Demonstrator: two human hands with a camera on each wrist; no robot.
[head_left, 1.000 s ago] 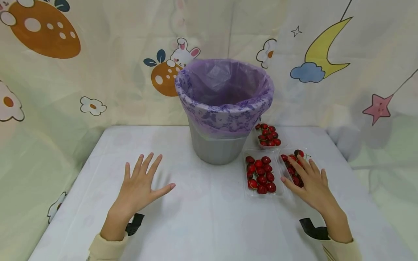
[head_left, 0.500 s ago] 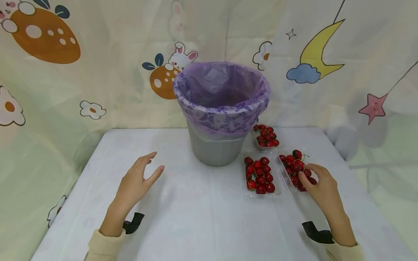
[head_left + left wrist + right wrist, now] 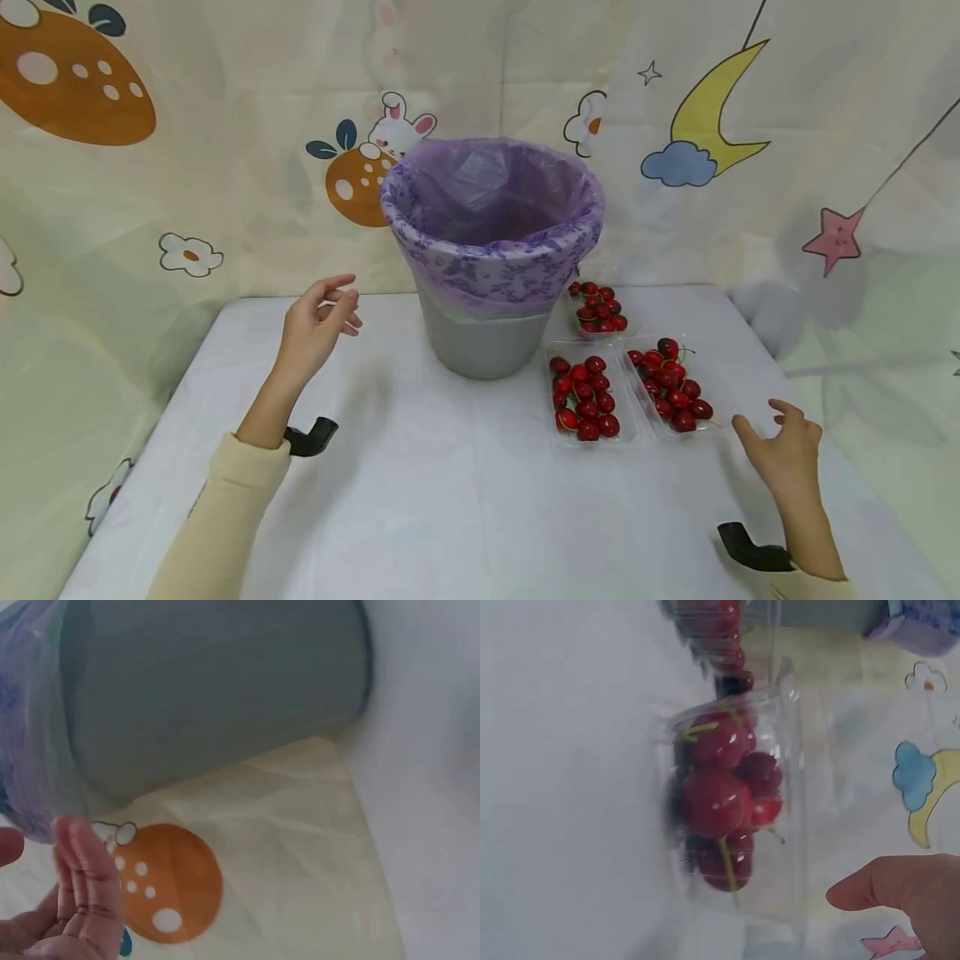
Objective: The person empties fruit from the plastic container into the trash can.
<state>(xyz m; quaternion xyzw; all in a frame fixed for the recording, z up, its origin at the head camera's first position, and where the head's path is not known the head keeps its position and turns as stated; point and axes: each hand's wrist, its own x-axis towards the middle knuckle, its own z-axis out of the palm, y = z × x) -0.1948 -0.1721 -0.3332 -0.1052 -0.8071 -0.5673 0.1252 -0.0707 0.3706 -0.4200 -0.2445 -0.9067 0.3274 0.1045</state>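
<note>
Have cherry tray (image 3: 796, 772) nearest right edge of bench (image 3: 465, 492), slanting lengthwise back-left to front-right; holding nothing in right hand (image 3: 787, 446) or left hand (image 3: 313, 327), with fingers (image 3: 786, 407) loosely bent, partly spread.

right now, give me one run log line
left hand: empty, left of lined bin | right hand: empty, near rightmost cherry tray

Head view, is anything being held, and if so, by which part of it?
Nothing shows as held. The left grip is empty, beside the round grey bin; the right grip is empty, near a clear plastic tray of red cherries.
</note>
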